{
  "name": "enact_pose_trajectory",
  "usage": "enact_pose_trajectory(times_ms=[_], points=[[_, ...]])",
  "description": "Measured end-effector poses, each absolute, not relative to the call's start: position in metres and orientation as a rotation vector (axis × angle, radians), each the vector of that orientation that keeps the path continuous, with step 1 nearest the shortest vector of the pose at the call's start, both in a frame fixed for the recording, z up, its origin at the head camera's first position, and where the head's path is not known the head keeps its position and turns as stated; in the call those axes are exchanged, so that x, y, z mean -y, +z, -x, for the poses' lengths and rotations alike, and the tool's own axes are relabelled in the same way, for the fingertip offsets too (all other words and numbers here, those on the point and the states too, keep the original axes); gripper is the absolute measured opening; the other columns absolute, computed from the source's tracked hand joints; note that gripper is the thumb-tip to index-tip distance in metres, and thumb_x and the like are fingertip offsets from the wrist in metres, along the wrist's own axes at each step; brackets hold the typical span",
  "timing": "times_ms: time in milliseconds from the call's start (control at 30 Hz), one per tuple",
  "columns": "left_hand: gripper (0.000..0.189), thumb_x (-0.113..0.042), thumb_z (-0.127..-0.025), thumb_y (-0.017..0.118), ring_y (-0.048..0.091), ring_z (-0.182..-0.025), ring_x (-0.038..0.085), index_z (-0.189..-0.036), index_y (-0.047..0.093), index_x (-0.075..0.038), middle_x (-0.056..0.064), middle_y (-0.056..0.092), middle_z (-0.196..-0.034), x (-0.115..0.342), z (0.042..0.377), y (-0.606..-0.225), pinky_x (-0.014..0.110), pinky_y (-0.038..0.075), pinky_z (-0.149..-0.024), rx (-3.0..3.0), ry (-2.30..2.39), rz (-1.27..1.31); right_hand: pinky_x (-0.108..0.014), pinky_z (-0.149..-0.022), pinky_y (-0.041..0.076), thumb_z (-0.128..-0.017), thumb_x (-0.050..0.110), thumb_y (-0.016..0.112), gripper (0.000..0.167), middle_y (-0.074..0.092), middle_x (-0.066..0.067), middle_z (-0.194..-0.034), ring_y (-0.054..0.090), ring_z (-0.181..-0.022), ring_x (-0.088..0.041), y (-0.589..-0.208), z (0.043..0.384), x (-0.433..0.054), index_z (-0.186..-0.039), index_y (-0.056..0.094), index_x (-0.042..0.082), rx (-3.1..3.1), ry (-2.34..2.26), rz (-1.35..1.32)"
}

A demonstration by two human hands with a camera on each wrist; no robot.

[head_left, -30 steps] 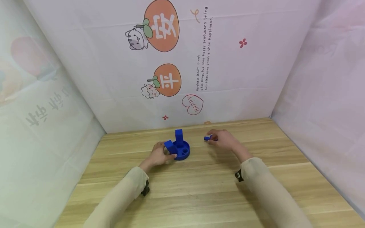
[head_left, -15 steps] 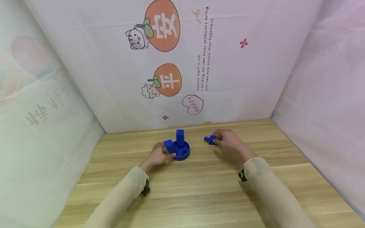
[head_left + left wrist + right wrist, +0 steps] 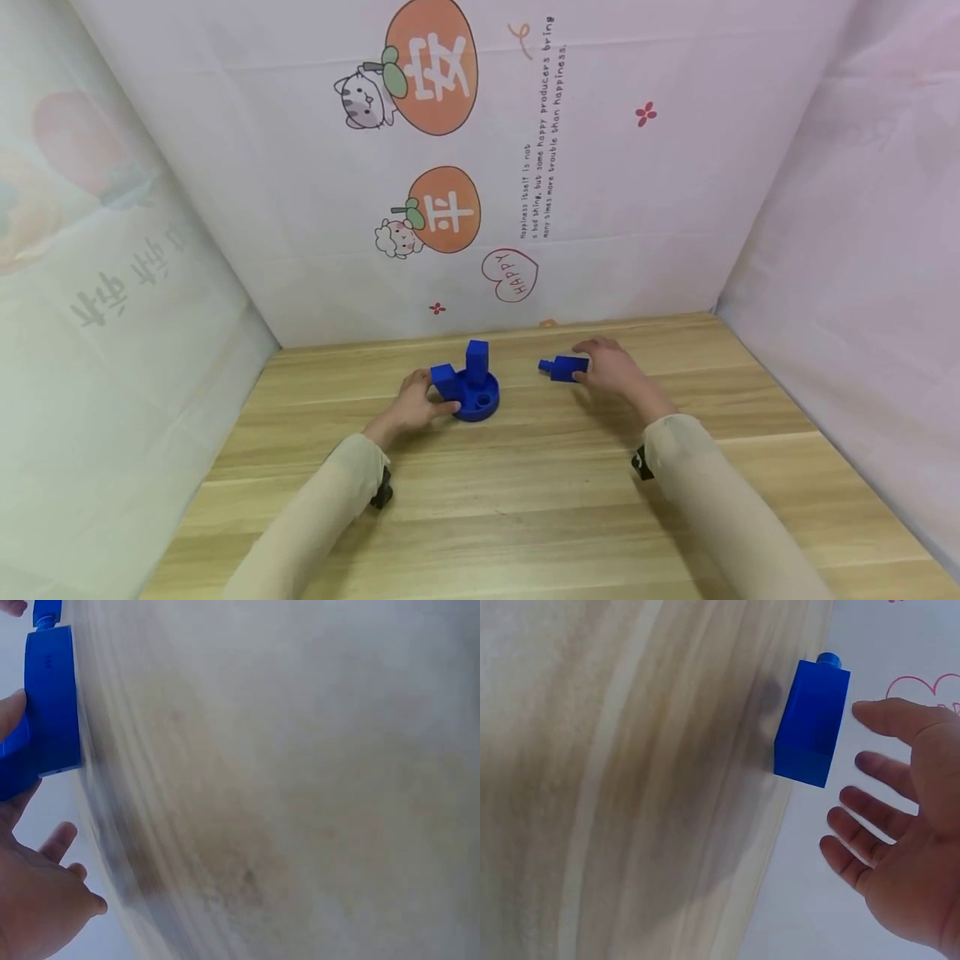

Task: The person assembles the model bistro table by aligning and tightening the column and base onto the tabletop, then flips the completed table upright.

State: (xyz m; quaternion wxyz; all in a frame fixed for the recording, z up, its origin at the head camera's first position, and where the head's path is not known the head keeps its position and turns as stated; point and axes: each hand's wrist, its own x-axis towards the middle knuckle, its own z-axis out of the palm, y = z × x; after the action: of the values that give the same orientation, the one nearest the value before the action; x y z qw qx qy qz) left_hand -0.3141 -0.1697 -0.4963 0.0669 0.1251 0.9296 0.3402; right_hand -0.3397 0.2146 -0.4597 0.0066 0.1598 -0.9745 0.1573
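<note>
A round blue base (image 3: 489,412) with a raised rim lies on the table. Two blue rectangular blocks stand up from it, the left block (image 3: 446,382) and the rear block (image 3: 477,358). At its front right is a small ring-shaped socket (image 3: 483,401). My left hand (image 3: 411,406) grips the left block at the base's edge, thumb in front and fingers behind, partly hidden. A third blue block (image 3: 811,724), with a short round peg on one end, lies on its side to the right, peg toward the base. Beside it my right hand (image 3: 922,817) has its fingers spread, apart from the block.
The wood-grain table (image 3: 495,508) meets a printed white cloth (image 3: 600,208) just behind the blue pieces. More cloth hangs along the left and right sides. Each wrist wears a small black device, such as the one on the right wrist (image 3: 642,462).
My right hand has let go of the pegged block and drawn back to the right, uncovering more of it. The left hand still holds its block, almost unmoved.
</note>
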Motion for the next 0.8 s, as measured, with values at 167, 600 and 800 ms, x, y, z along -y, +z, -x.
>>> enact_pose_trajectory(times_ms=[167, 600, 800], points=[[0.081, -0.047, -0.088, 0.073, 0.021, -0.150, 0.040, -0.152, 0.041, -0.008, 0.019, 0.034, -0.157, 0.171, 0.314, -0.494, 0.060, 0.021, -0.121, -2.786, 1.022, -0.370, -0.062, -0.113, 0.034, -0.088, 0.026, 0.073, 0.065, 0.049, -0.030, -0.145, 0.042, -0.135, -0.052, -0.464, 0.340, -0.214, -0.144, 0.049, 0.000, 3.110, 0.449, -0.442], [0.076, -0.043, -0.090, 0.072, 0.022, -0.149, 0.041, -0.152, 0.042, -0.010, 0.017, 0.038, -0.155, 0.173, 0.313, -0.495, 0.060, 0.018, -0.122, -2.796, 1.009, -0.431, -0.057, -0.098, 0.049, -0.088, 0.027, 0.073, 0.056, 0.064, -0.025, -0.122, 0.061, -0.112, -0.042, -0.468, 0.338, -0.212, -0.134, 0.058, -0.002, 3.146, 0.432, -0.327], [0.074, -0.042, -0.090, 0.072, 0.026, -0.148, 0.041, -0.151, 0.043, -0.009, 0.017, 0.041, -0.153, 0.173, 0.313, -0.495, 0.061, 0.020, -0.121, -2.796, 1.028, -0.445, -0.056, -0.092, 0.052, -0.089, 0.030, 0.072, 0.046, 0.069, -0.022, -0.113, 0.067, -0.102, -0.039, -0.472, 0.338, -0.211, -0.124, 0.062, 0.001, 3.123, 0.461, -0.293]])
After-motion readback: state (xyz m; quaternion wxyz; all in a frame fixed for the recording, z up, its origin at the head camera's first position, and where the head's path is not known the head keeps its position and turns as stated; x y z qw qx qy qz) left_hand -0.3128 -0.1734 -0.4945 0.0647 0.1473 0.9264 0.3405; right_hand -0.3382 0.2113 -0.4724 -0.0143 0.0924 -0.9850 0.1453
